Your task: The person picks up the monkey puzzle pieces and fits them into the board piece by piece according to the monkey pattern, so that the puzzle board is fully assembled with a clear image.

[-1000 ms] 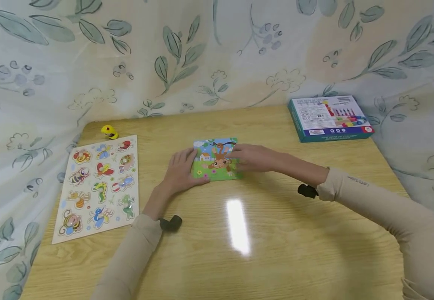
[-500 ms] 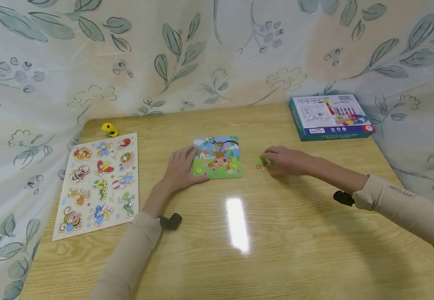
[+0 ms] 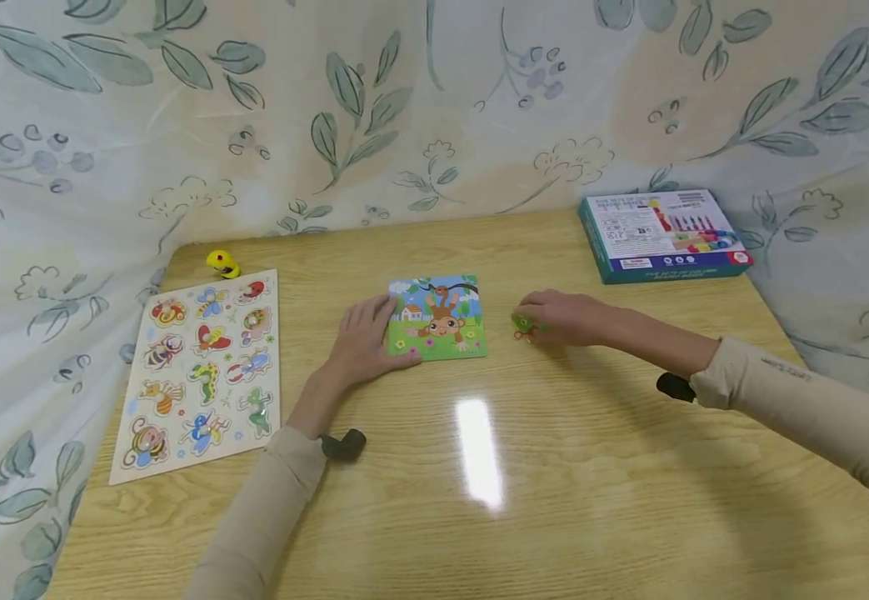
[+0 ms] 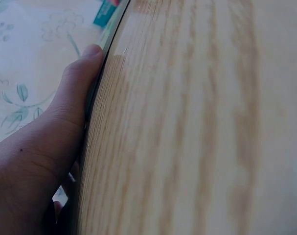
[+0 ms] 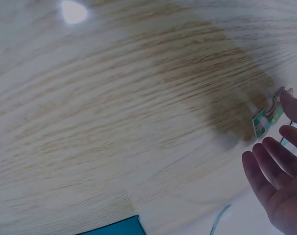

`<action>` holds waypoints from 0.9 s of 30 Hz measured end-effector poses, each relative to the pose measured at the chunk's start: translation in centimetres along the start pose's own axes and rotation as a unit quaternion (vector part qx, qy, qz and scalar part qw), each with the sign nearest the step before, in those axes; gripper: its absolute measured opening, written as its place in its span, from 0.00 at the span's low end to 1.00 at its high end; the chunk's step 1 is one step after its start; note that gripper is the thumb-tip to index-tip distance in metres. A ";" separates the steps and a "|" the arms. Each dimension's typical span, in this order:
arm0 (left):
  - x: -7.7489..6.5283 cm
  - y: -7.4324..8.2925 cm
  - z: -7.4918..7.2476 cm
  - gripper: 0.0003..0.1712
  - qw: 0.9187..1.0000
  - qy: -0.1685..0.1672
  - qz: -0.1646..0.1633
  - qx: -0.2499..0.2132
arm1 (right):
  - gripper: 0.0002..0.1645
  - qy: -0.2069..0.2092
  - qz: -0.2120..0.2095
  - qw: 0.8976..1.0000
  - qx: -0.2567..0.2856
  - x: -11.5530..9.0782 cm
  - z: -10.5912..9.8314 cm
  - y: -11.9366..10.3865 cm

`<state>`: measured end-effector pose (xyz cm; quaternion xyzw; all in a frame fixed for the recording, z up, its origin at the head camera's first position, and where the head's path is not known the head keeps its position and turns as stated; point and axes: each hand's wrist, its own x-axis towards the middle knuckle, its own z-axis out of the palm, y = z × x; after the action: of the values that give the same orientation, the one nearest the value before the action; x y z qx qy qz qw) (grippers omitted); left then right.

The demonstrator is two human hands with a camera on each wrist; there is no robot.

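My left hand [image 3: 365, 343] rests on the table with its fingers extended, beside the left edge of a square monkey picture [image 3: 437, 321]. Its thumb lies along the lower left corner of that picture; in the left wrist view the thumb [image 4: 72, 88] shows at the left. Right of the picture, my right hand [image 3: 565, 318] pinches a small flat jigsaw piece [image 3: 521, 325], green with an orange-brown outline, close over the table. The right wrist view has the notched piece [image 5: 268, 119] by the thumb, with the other fingers [image 5: 270, 164] spread beside it.
A pegged insect puzzle board [image 3: 197, 375] lies on the left of the wooden table [image 3: 404, 500]. Behind it stands a small yellow toy [image 3: 222, 264]. At the back right is a teal-edged box [image 3: 662, 236]. A leaf-patterned cloth [image 3: 434, 125] hangs along the back.
My right hand has moved right, off the monkey picture's right edge, and the small piece now shows at its fingertips. My left hand has stayed in place.
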<state>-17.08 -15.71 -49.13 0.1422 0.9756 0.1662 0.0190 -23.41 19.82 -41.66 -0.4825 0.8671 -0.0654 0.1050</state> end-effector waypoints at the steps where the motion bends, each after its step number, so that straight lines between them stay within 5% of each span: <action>1: 0.0 0.0 0.1 0.64 1.000 0.000 0.000 0.000 | 0.20 0.000 -0.003 1.000 -0.007 0.1 0.1 0.0; 14: -0.1 0.1 0.0 0.64 1.000 -0.001 -0.002 0.000 | 0.17 -0.065 0.056 0.995 -0.055 2.3 -0.1 -0.6; 21: 0.0 -0.2 0.2 0.64 1.000 -0.002 -0.003 0.003 | 0.19 -0.031 0.086 0.992 -0.087 2.6 -0.4 -1.2; 24: 0.0 -0.3 0.3 0.64 1.000 -0.002 -0.002 0.005 | 0.14 -0.020 0.099 0.994 -0.032 2.8 -0.7 -1.4; 27: 0.0 -0.3 0.2 0.64 1.000 0.002 0.002 0.006 | 0.10 -0.009 0.097 0.992 0.083 3.2 -1.2 -1.5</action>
<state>-17.15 -15.87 -49.42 0.1441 0.9764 0.1604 0.0155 -24.13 16.29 -40.61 -0.3863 0.9004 -0.1227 0.1582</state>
